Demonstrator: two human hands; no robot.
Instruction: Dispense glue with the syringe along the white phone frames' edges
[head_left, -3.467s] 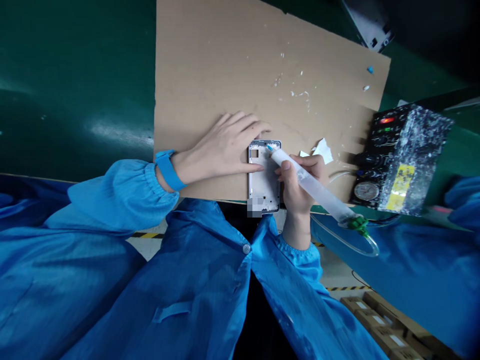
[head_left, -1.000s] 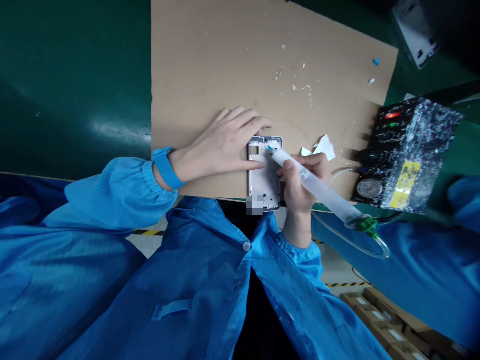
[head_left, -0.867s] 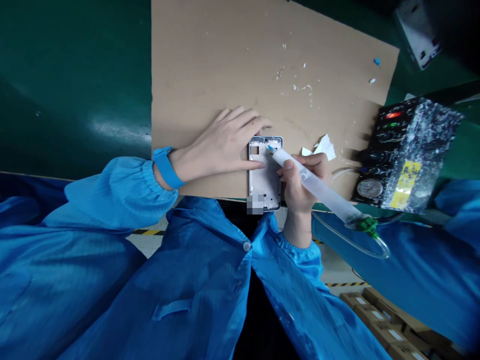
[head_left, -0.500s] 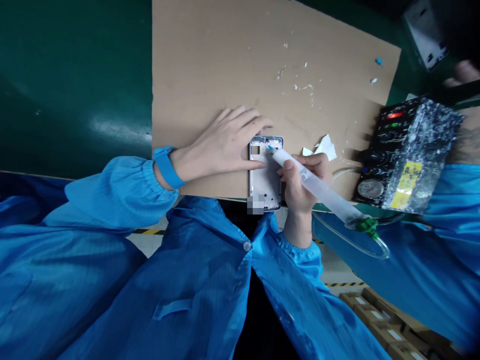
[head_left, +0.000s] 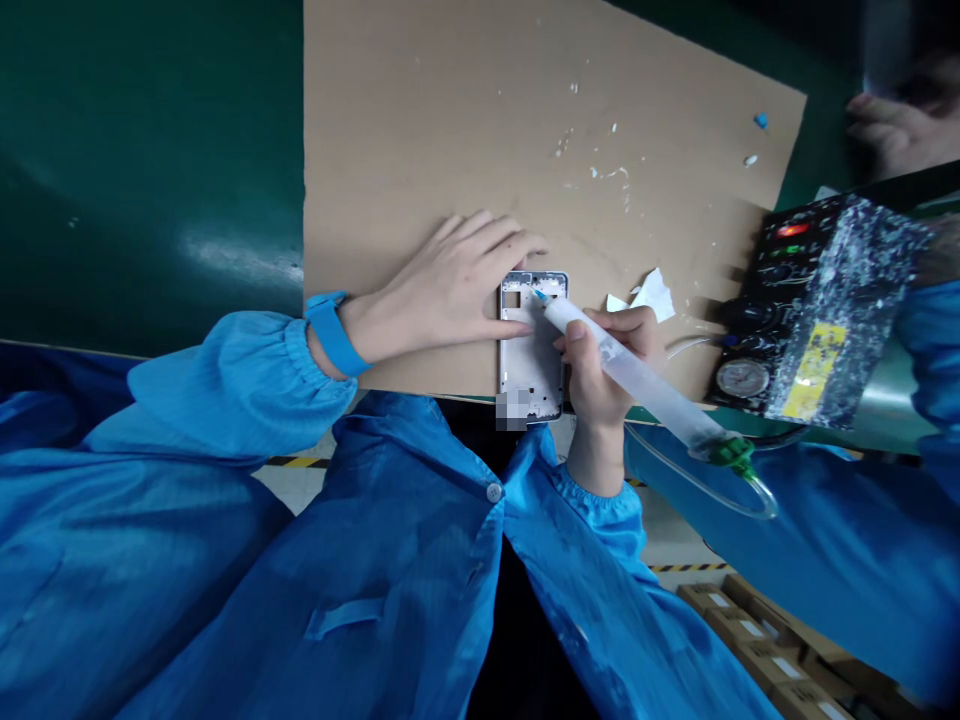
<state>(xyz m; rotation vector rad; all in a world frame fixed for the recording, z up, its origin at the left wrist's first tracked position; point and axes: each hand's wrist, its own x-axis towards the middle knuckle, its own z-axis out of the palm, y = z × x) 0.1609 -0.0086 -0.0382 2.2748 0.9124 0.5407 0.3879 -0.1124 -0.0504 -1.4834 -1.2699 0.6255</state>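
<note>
From the head camera we look down on a sheet of brown cardboard [head_left: 525, 120] lying on a dark green bench [head_left: 150, 150]. Our left hand [head_left: 450, 285] lies flat, fingers spread, pressing the left edge of a white phone frame [head_left: 531, 350] that sits at the near edge of the cardboard. Our right hand [head_left: 607, 365] is curled around a clear dispensing syringe [head_left: 637, 375], its blue tip touching the far end of the frame. A green fitting [head_left: 731, 455] and a clear hose [head_left: 697, 485] leave the syringe's back end.

Compared with half a second ago, both our hands, the frame and the syringe have stayed put. At far right, another person's hand [head_left: 896, 125] is now larger in view, blurred with motion, where a white part lay before.

To the right stands a black control box [head_left: 810, 310] with a red light, a round gauge and a yellow label; its writing is too small to read. A blue wristband [head_left: 334, 335] circles our left wrist.
</note>
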